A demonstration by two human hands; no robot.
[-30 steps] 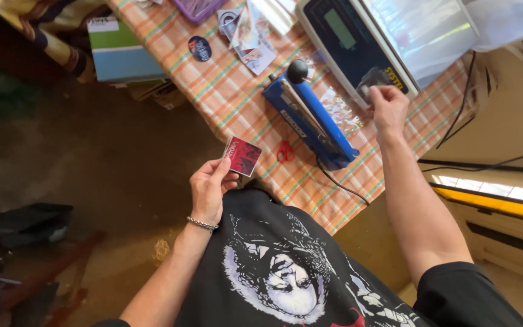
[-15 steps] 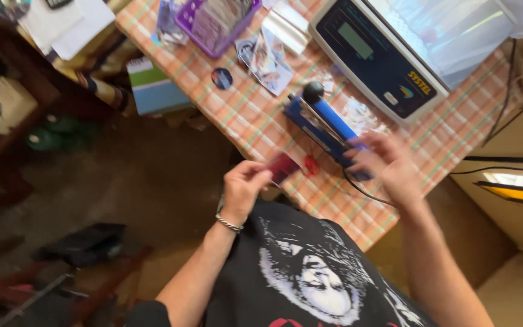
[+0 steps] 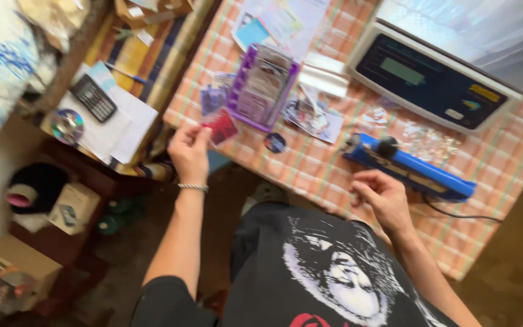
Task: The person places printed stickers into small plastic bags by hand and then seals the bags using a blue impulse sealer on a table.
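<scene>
My left hand (image 3: 189, 148), with a bracelet at the wrist, pinches a small red card in a clear sleeve (image 3: 220, 126) over the left edge of the checked table (image 3: 310, 169). Just beyond the card stands a purple tray (image 3: 263, 86) with clear packets in it. My right hand (image 3: 382, 197) hovers with fingers loosely curled and nothing in it, just in front of a blue bar-shaped sealer (image 3: 410, 169) with a black knob. A small dark round badge (image 3: 275, 142) lies between the two hands.
A white weighing scale (image 3: 431, 75) with a dark panel sits at the back right. Loose cards and packets (image 3: 313, 115) litter the cloth. To the left, a lower shelf holds papers, a calculator (image 3: 93, 97) and a disc (image 3: 68, 126). A black cable (image 3: 455, 215) trails from the sealer.
My left hand has carried the red card from in front of my chest out to the left, up to the purple tray. My right hand pulled back from the scale to the sealer's near side.
</scene>
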